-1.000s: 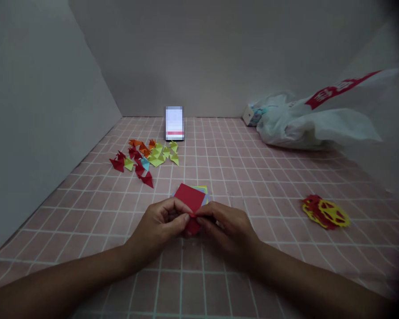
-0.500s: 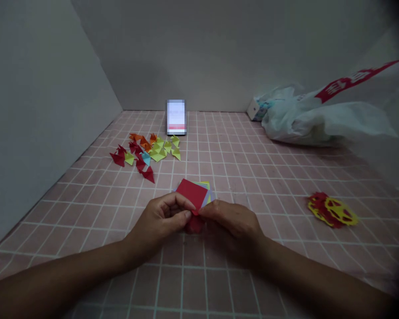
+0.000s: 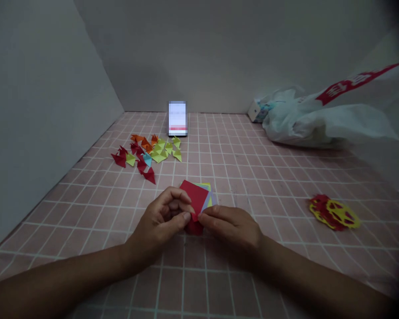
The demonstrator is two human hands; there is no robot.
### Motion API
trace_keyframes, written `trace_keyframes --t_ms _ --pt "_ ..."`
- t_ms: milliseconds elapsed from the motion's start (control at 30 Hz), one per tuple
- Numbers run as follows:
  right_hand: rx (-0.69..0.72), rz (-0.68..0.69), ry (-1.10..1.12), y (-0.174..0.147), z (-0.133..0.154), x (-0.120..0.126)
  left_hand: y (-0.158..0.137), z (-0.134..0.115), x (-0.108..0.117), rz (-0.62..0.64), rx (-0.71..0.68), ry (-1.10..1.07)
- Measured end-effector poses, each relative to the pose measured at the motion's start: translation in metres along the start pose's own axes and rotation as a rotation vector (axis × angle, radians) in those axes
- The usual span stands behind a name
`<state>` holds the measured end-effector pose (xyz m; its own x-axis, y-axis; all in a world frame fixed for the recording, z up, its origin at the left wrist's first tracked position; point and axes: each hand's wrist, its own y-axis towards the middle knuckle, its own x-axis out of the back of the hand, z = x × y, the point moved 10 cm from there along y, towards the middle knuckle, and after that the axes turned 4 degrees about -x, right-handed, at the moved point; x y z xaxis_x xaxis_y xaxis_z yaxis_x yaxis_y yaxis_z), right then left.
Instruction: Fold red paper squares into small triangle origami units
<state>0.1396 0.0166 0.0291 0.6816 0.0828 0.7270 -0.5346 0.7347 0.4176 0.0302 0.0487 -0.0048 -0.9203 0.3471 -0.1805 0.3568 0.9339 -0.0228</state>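
Observation:
Between my fingertips is a small folded piece of red paper, its lower part hanging below them. My left hand pinches it from the left with curled fingers, the thumb at its edge. From the other side, my right hand grips it between thumb and forefinger. Just behind my hands lies a stack of square paper sheets, red on top, with yellow, lilac and pale edges fanned out below. The exact folds of the held paper are too small to make out.
Several folded paper cranes in red, orange, yellow and blue lie at the back left. A lit phone stands behind them. Red and yellow paper cutouts rest at the right. A white plastic bag and a small box sit at the back right.
My left fingers have lifted and loosened a little above the red paper. My right fingers have shifted slightly at its edge. The whole view has moved a little.

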Motion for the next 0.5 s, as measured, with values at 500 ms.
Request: trace_keyframes --t_ms 500 --pt "0.076 -0.15 0.152 0.004 0.01 0.014 0.003 -0.007 0.001 -0.063 -0.023 0.079"
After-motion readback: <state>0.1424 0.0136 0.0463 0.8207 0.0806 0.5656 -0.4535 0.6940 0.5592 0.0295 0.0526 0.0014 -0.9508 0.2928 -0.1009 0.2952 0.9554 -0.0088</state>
